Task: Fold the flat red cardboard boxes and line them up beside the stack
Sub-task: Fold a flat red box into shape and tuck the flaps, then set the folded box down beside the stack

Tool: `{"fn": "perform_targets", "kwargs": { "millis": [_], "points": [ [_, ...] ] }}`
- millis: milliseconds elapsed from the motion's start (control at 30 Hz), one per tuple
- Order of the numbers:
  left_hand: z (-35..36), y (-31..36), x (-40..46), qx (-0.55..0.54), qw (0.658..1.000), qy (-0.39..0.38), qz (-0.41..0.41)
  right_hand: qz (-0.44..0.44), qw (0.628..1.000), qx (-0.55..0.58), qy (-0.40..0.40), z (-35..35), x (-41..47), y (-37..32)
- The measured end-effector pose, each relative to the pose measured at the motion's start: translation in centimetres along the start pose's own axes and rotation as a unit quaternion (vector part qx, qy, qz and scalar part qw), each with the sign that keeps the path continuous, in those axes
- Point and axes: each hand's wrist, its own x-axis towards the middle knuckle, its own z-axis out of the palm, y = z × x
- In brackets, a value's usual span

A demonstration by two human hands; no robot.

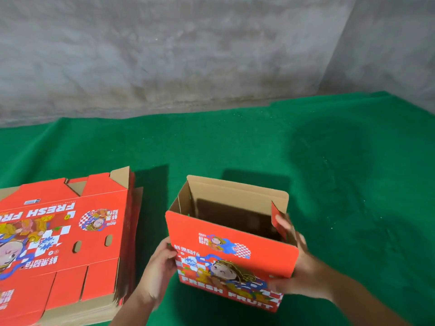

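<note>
Just right of the flat stack (63,243), the left hand (160,267) and right hand (299,262) are gripping the opened box (231,243) by its sides (top gaping); squaring its corners seems wise. Beyond it, green cloth (235,142) is stretching to the wall (188,55).

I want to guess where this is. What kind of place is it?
Probably a plain packing or workshop corner: a bare concrete wall, green felt underneath, and a stack of flat fruit boxes.

One head-worn view, looking forward and down from close above the green cloth (235,142). The grey wall (188,43) fills the top.
</note>
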Motion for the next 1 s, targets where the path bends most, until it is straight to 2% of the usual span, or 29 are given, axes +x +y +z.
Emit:
{"fn": "perform_targets", "kwargs": {
  "millis": [100,200,300,367,433,533,633,733,800,1000],
  "points": [
    [2.0,0.9,0.8,-0.024,0.998,0.058,0.023,-0.034,0.997,-0.07,0.024,1.0,-0.5,0.4],
    [5.1,2.2,2.2,0.023,0.996,0.072,0.038,-0.056,0.991,-0.004,0.123,3.8,-0.4,0.8],
    [9.2,3.3,2.8,0.04,0.999,0.001,0.011,-0.005,0.961,0.054,0.273,6.3,1.3,1.1],
    [11.7,3.5,2.4,0.053,0.996,-0.072,-0.012,-0.003,0.928,0.064,0.368,5.8,3.3,1.4],
    [13.1,3.2,1.9,0.097,0.988,-0.122,0.0,-0.001,0.894,0.072,0.443,3.9,5.4,2.5],
    [12.0,2.7,1.7,0.205,0.971,-0.118,0.035,0.061,0.854,0.047,0.514,-0.4,8.2,4.1],
    [8.4,2.7,2.3,0.248,0.965,-0.067,0.047,0.161,0.829,0.03,0.535,-3.3,10.2,5.7],
    [4.8,2.6,3.1,0.289,0.956,0.029,0.043,0.231,0.817,-0.038,0.527,-5.0,11.1,8.0],
    [2.9,2.3,3.5,0.318,0.945,0.075,0.031,0.269,0.81,-0.031,0.52,-5.7,11.1,9.1],
    [1.3,1.1,2.9,0.353,0.931,0.093,-0.005,0.256,0.831,0.026,0.493,-6.4,11.1,10.1]
  ]
}}
